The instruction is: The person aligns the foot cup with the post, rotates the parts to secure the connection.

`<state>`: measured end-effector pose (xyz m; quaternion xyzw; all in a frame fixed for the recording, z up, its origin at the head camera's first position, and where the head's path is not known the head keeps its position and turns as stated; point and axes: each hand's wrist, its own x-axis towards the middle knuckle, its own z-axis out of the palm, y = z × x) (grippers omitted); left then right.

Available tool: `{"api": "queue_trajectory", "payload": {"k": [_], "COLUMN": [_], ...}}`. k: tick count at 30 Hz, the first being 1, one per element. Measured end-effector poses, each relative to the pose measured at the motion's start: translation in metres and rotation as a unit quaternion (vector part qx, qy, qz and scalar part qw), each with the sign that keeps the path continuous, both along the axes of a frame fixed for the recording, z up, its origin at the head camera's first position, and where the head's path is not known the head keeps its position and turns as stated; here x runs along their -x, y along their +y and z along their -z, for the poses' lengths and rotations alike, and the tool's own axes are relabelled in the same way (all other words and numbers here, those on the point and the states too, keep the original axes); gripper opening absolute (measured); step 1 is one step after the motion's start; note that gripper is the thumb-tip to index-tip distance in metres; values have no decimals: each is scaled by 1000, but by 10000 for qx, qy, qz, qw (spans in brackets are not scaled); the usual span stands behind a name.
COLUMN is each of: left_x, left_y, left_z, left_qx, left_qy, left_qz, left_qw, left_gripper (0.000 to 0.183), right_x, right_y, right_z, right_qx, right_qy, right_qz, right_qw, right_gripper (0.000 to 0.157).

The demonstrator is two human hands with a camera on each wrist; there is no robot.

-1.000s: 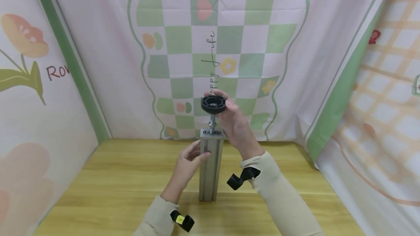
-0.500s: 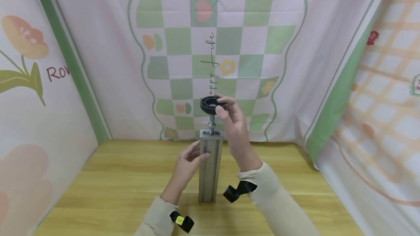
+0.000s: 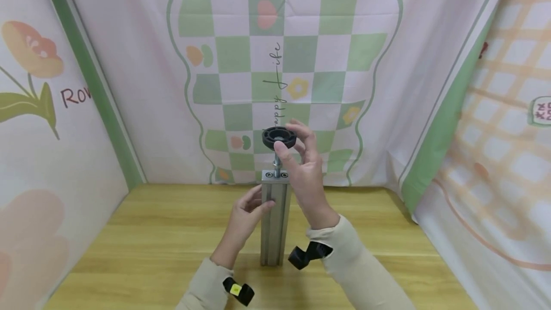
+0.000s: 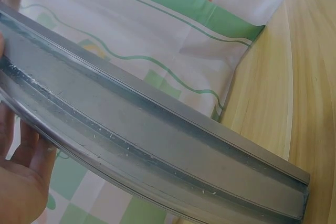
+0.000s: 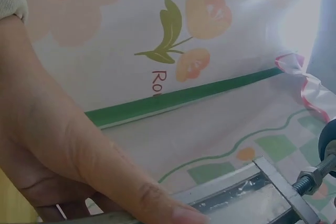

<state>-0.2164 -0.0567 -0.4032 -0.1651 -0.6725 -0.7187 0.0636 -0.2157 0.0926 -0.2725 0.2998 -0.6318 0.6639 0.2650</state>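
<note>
A grey aluminium profile [image 3: 275, 224] stands upright on the wooden table. Its end plate [image 3: 277, 176] carries two screws and a threaded rod [image 3: 277, 160] with a nut, topped by a black levelling foot [image 3: 275, 133]. Low on the right side of the foot, my right hand [image 3: 306, 176] has its thumb at the front rim and its fingers curved round the right and back. My left hand [image 3: 243, 219] grips the profile's upper part, thumb on the near face, fingers partly hidden behind. The left wrist view shows the profile's grooved side with those fingers [image 4: 26, 166] past its edge.
Wood-grain table [image 3: 172, 233] lies under the profile. Printed cloth hangs at the back [image 3: 241, 85], with more cloth along the left [image 3: 34, 157] and right [image 3: 495, 157]. Black camera mounts sit on both beige sleeves.
My right hand has swung round the foot: its thumb moved from the right rim to the front, its fingers from the back to the right. The left hand and profile stay put.
</note>
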Motion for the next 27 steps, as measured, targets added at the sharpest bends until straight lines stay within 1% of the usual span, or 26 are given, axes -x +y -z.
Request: {"api": "queue_trajectory", "payload": {"k": [1, 3, 4, 6, 8, 10, 12, 14, 17, 18, 20, 22, 24, 27], "left_x": [0, 0, 0, 0, 0, -1, -1, -1, -1, -1, -1, -1, -1, 0], "left_y": [0, 0, 0, -1, -1, -1, -2, -2, -1, -1, -1, -1, -1, -1], "left_z": [0, 1, 1, 1, 0, 0, 0, 0, 1, 1, 1, 1, 1, 1], "left_qx": [7, 26, 33, 31, 27, 46, 62, 81, 75, 71, 42, 16, 11, 19], "left_qy": [-20, -67, -90, -114, -114, -91, -55, -33, 3, -1, -10, -13, 10, 59], "left_qz": [-4, -12, -13, -4, -3, 9, 14, 29, 54, 56, 62, 57, 46, 27], "left_qw": [10000, 10000, 10000, 9999, 9999, 9999, 10000, 10000, 10000, 10000, 10000, 10000, 10000, 10000], "left_gripper": [52, 54, 55, 56, 56, 56, 57, 57, 57, 57, 56, 56, 56, 56], "right_x": [2, 8, 11, 20, 28, 35, 40, 44, 46, 46, 47, 47, 47, 46], "right_y": [1, 5, 6, 10, 15, 18, 22, 24, 26, 26, 25, 24, 23, 21], "right_z": [-2, -6, -8, -13, -15, -16, -15, -13, -10, -9, -8, -7, -6, -4], "right_qx": [-72, -170, -202, -316, -284, -230, -103, 77, 311, 366, 437, 473, 474, 476], "right_qy": [-15, -121, -181, -314, -462, -592, -742, -865, -1078, -1132, -1204, -1247, -1232, -1185], "right_qz": [-115, -560, -865, -1475, -2230, -2806, -3247, -3575, -3839, -3892, -3931, -3937, -3905, -3723], "right_qw": [9999, 9982, 9959, 9881, 9733, 9577, 9428, 9299, 9165, 9134, 9105, 9095, 9111, 9193], "right_gripper": [44, 51, 52, 53, 50, 46, 41, 39, 36, 36, 35, 35, 37, 40]}}
